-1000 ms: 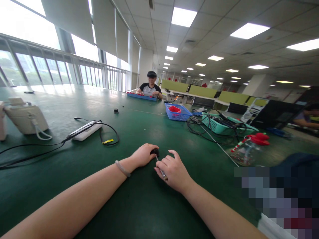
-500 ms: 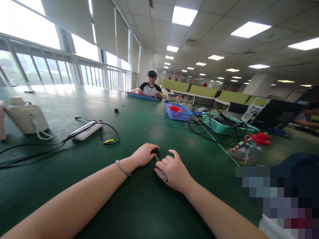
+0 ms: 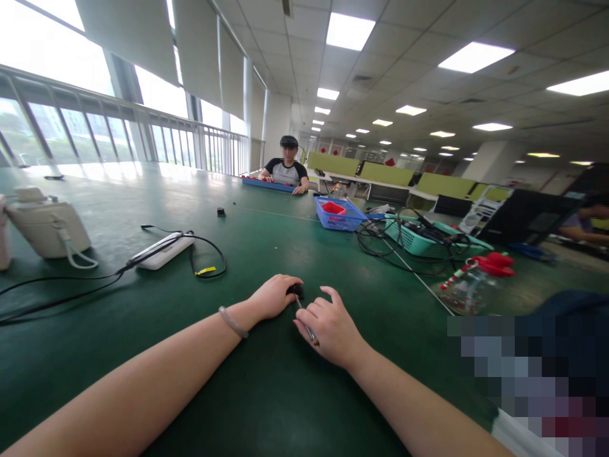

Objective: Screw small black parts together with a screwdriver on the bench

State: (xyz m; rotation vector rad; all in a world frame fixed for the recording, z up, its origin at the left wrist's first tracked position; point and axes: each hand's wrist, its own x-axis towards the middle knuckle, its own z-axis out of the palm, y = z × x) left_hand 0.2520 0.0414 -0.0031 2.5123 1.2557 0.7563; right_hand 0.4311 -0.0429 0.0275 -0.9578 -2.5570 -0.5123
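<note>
My left hand [image 3: 273,296] rests on the green table [image 3: 247,393] with its fingers curled over a small black part [image 3: 297,291], holding it down. Close beside it on the right, my right hand [image 3: 330,328] grips a thin metal tool [image 3: 307,329] like a pen. The tool's tip points up toward the black part and touches it or comes very near it. A bangle sits on my left wrist.
A white power strip [image 3: 162,251] with black cables lies to the left, a beige device [image 3: 47,225] beyond it. A blue basket [image 3: 340,214], a teal basket [image 3: 428,240] of cables and a clear jar with a red lid [image 3: 473,285] stand to the right. A person sits at the far end.
</note>
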